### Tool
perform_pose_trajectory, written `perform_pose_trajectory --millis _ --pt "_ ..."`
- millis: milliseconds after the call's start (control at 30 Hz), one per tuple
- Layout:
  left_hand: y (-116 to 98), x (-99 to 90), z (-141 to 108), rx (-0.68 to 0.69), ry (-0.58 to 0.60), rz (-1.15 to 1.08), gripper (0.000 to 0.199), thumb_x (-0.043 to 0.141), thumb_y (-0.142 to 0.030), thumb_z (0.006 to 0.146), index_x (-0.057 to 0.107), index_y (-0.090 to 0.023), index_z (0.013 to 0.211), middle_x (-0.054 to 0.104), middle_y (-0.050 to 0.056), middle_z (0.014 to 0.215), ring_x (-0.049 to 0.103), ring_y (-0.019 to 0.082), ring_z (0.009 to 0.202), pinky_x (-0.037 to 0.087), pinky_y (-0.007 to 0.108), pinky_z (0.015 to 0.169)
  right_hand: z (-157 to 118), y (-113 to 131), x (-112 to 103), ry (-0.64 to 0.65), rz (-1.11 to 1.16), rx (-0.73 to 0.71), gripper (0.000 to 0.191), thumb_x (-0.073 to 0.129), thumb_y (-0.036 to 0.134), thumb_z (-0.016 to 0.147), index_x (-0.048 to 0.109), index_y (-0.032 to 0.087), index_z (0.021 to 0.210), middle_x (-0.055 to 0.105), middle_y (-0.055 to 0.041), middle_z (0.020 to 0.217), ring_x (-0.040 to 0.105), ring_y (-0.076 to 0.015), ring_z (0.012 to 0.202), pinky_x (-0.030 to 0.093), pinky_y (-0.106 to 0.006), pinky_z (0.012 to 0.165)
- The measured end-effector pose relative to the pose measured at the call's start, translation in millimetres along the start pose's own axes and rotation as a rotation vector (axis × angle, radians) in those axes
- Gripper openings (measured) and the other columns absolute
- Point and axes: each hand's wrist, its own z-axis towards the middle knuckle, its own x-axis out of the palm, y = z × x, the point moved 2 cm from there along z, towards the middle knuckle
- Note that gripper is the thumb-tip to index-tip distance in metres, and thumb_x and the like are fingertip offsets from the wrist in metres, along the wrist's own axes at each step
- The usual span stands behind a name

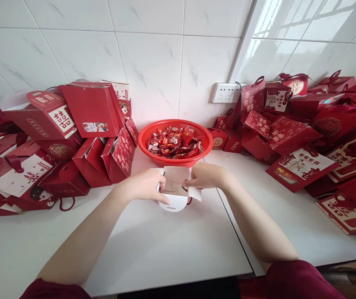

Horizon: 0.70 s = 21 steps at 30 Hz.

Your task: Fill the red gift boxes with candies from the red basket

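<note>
An unfolded box [172, 202] with a white inside stands open on the white table, its flaps spread, in front of a red plastic basket [143, 143] of wrapped candies [178, 143]. My left hand [148, 186] is at the box's left side, thumb over the front flap and fingers at the side wall, closed on it. At the right side, my right hand [201, 176] has its fingers bent over the box's edge, pinching the wall. A bit of dark red cord shows under the box's right front.
Red gift boxes [95, 108] are piled at the left, and more red boxes and bags [296, 133] at the right. Behind the basket is a tiled wall with a white socket strip [226, 93]. The white table [165, 249] has a dark seam right of centre.
</note>
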Motion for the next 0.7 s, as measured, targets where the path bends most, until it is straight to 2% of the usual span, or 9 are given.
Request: perform_pose_trajectory --millis 100,167,333,400,467,500,567,600,700 --pt "-1 -1.5 -3 0.004 0.008 -0.007 0.051 0.072 -0.066 0.06 0.068 -0.024 0.088 0.063 0.003 0.092 0.061 0.019 0.073 0.034 0.027 0.05 9 9 7 -0.019 -0.027 0.032 0.031 0.056 0.032 0.079 0.059 0.017 0.053 0.066 -0.0061 0.064 0.052 -0.0144 0.051 0.034 -0.029 0.051" --pt "-3 -3.8 -7 0.034 0.007 0.005 0.055 0.074 -0.063 0.06 0.066 -0.025 0.1 0.064 0.002 0.098 0.061 0.02 0.077 0.035 0.026 0.052 8 12 8 -0.03 -0.042 0.013 0.03 0.055 0.026 0.078 0.058 0.017 0.049 0.067 -0.0063 0.063 0.053 -0.0155 0.053 0.035 -0.03 0.054" --pt "-10 -12.4 -22 0.092 -0.061 0.099 0.041 0.071 -0.057 0.069 0.065 -0.027 0.097 0.065 0.0 0.088 0.06 0.023 0.084 0.036 0.026 0.059 -4 -1 -12 -0.005 0.05 -0.079 0.04 0.054 0.036 0.085 0.06 0.018 0.049 0.068 -0.0032 0.062 0.055 -0.014 0.053 0.037 -0.028 0.055" --pt "-13 -14.8 -27 0.089 -0.061 0.091 0.036 0.067 -0.055 0.074 0.066 -0.026 0.095 0.065 0.0 0.084 0.06 0.022 0.084 0.035 0.026 0.059 0 -15 -31 -0.156 0.174 -0.095 0.036 0.054 0.04 0.086 0.064 0.018 0.06 0.07 -0.0024 0.068 0.059 -0.0138 0.059 0.039 -0.026 0.056" --pt "-16 -16.6 -31 0.092 -0.055 0.065 0.032 0.066 -0.053 0.077 0.066 -0.026 0.095 0.065 0.0 0.085 0.06 0.02 0.081 0.034 0.025 0.058 16 -32 -52 -0.446 0.266 -0.013 0.031 0.054 0.044 0.088 0.068 0.019 0.079 0.072 -0.0031 0.08 0.062 -0.0151 0.069 0.042 -0.025 0.06" --pt "-17 -17.1 -32 0.101 -0.042 0.049 0.031 0.066 -0.052 0.077 0.067 -0.027 0.096 0.065 0.0 0.085 0.06 0.019 0.078 0.034 0.025 0.057 28 -40 -60 -0.564 0.292 0.085 0.028 0.054 0.042 0.089 0.069 0.019 0.09 0.073 -0.0037 0.089 0.064 -0.0154 0.074 0.044 -0.024 0.064" --pt "-20 -17.3 -33 0.132 -0.003 0.026 0.033 0.069 -0.049 0.075 0.067 -0.029 0.102 0.064 -0.001 0.085 0.059 0.017 0.074 0.032 0.025 0.054 60 -51 -70 -0.63 0.295 0.191 0.035 0.047 0.041 0.095 0.062 0.016 0.115 0.07 -0.0096 0.109 0.065 -0.0178 0.083 0.046 -0.026 0.07" --pt "-21 -17.3 -34 0.145 0.017 0.026 0.035 0.07 -0.049 0.074 0.068 -0.03 0.103 0.064 -0.002 0.083 0.058 0.017 0.071 0.032 0.024 0.053 77 -55 -72 -0.639 0.292 0.232 0.038 0.049 0.04 0.095 0.059 0.014 0.121 0.069 -0.013 0.114 0.065 -0.0204 0.089 0.047 -0.028 0.072" --pt "-26 -18.0 -37 0.161 0.028 0.045 0.034 0.07 -0.049 0.075 0.07 -0.03 0.102 0.061 -0.001 0.076 0.057 0.016 0.067 0.029 0.025 0.051 122 -60 -68 -0.606 0.285 0.305 0.042 0.059 0.037 0.091 0.057 0.009 0.122 0.067 -0.0182 0.117 0.064 -0.0265 0.1 0.049 -0.034 0.08"
